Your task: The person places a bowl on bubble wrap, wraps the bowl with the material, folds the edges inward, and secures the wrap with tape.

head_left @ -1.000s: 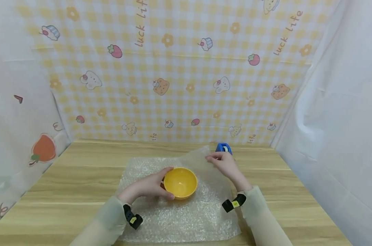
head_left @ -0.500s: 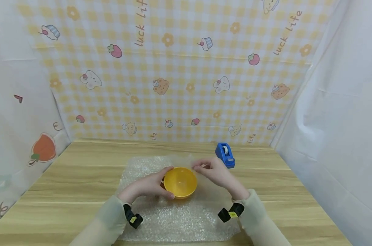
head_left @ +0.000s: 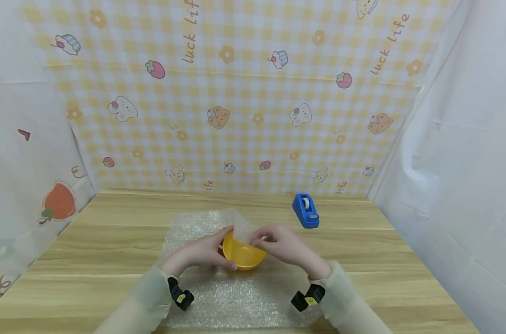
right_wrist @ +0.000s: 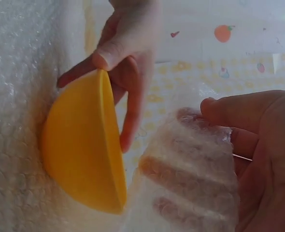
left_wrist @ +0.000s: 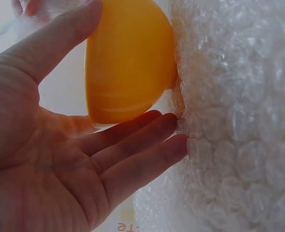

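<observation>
A yellow bowl (head_left: 245,259) stands upright on a sheet of bubble wrap (head_left: 253,301) on the table. My left hand (head_left: 204,253) holds the bowl from its left side; in the left wrist view the thumb lies on one side of the bowl (left_wrist: 128,63) and the fingers on the other. Between thumb and fingers my right hand (head_left: 280,243) pinches a corner of the bubble wrap, lifted over the bowl's far right rim. In the right wrist view the fingers show through the raised bubble wrap (right_wrist: 191,174), beside the bowl (right_wrist: 82,145).
A blue tape dispenser (head_left: 306,212) stands on the wooden table (head_left: 90,260), behind the right hand. A patterned cloth (head_left: 244,93) hangs at the table's back edge. White cloth (head_left: 466,162) hangs at the right side.
My right hand has moved left and toward me, drawing the wrap's far right corner over the bowl. The tape dispenser has come fully into view. My left hand and the bowl have stayed put.
</observation>
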A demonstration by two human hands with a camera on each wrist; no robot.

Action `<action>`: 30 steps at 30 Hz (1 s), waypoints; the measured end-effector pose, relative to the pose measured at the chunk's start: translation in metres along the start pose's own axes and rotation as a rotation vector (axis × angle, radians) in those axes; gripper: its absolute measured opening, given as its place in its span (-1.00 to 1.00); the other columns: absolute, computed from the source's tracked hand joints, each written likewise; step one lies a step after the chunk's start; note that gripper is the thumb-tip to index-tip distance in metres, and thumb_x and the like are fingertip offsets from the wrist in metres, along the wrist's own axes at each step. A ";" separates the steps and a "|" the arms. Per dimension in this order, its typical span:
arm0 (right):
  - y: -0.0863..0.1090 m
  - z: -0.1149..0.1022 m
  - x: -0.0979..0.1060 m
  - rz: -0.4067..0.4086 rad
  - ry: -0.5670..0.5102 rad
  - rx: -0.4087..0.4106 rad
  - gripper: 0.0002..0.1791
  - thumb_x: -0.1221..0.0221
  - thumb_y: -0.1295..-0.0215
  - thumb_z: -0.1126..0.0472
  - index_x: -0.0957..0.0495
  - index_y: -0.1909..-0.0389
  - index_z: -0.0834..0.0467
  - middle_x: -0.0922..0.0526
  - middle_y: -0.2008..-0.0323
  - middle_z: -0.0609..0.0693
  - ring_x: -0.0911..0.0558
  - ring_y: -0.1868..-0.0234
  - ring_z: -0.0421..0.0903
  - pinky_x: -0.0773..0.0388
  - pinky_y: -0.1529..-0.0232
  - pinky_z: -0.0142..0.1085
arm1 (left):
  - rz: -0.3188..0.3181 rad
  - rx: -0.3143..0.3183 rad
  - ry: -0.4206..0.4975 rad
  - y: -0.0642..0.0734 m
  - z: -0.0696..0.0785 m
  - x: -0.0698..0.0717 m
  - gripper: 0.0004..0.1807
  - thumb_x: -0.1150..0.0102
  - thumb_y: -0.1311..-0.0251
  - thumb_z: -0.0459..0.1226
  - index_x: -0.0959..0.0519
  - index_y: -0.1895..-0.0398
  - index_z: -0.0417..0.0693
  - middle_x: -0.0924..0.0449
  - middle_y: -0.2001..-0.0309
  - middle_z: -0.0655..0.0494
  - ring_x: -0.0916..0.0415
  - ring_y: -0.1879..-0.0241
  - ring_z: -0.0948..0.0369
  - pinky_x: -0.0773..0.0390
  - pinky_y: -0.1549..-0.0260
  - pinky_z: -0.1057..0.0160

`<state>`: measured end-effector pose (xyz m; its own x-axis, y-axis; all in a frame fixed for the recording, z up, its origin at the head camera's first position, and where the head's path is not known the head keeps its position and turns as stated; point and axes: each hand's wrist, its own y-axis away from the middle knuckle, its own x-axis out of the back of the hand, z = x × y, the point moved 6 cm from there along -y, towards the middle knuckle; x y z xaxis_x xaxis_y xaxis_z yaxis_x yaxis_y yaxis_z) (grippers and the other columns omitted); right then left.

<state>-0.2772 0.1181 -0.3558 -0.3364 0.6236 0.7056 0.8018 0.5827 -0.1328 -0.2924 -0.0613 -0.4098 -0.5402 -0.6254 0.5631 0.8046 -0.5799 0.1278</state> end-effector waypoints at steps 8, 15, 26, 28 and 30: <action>-0.002 -0.005 -0.020 -0.084 0.154 0.002 -0.81 -0.16 -0.37 0.14 -0.71 0.15 0.10 -0.71 0.18 -0.10 -0.59 0.28 -0.32 -0.55 0.26 -0.41 | -0.002 -0.031 0.005 0.000 0.002 0.000 0.17 -0.50 0.05 -0.08 0.06 -0.49 -0.27 -0.45 -0.16 -0.04 -0.51 0.06 0.17 -0.48 -0.05 0.01; -0.003 -0.007 -0.029 -0.090 0.299 0.034 -0.82 -0.17 -0.37 0.13 -0.73 0.22 0.05 -0.69 0.32 -0.24 -0.50 0.44 -0.38 -0.48 0.37 -0.45 | 0.007 -0.030 -0.026 0.000 0.002 0.001 0.17 -0.49 0.06 -0.06 0.04 -0.49 -0.26 -0.44 -0.18 -0.05 -0.48 0.05 0.17 -0.46 -0.06 -0.01; -0.002 -0.006 -0.044 -0.148 0.395 -0.008 -0.81 -0.14 -0.39 0.07 -0.72 0.27 -0.02 -0.56 0.54 -0.34 -0.42 0.62 -0.37 -0.42 0.54 -0.48 | 0.021 -0.032 -0.037 0.002 0.003 0.001 0.18 -0.51 0.07 -0.05 0.04 -0.50 -0.26 -0.40 -0.24 -0.13 -0.47 -0.01 0.14 -0.44 -0.09 -0.02; -0.002 -0.004 -0.047 -0.148 0.417 -0.011 -0.81 -0.14 -0.38 0.05 -0.72 0.27 -0.04 -0.58 0.52 -0.35 -0.44 0.60 -0.38 -0.45 0.49 -0.47 | 0.041 -0.029 -0.080 0.002 0.004 0.002 0.20 -0.51 0.09 -0.02 0.02 -0.49 -0.31 -0.35 -0.29 -0.20 -0.48 -0.02 0.11 -0.43 -0.11 -0.03; -0.003 -0.003 -0.049 -0.142 0.452 -0.005 -0.81 -0.14 -0.38 0.04 -0.72 0.28 -0.05 -0.61 0.49 -0.36 -0.46 0.56 -0.40 -0.50 0.34 -0.40 | 0.071 -0.032 -0.141 0.003 0.005 0.003 0.20 -0.51 0.11 0.01 -0.01 -0.47 -0.35 -0.28 -0.34 -0.24 -0.45 -0.11 0.05 -0.38 -0.17 -0.04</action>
<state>-0.2611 0.0842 -0.3877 -0.1948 0.2477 0.9490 0.7663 0.6424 -0.0104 -0.2908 -0.0622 -0.4033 -0.4409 -0.5868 0.6792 0.8299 -0.5548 0.0593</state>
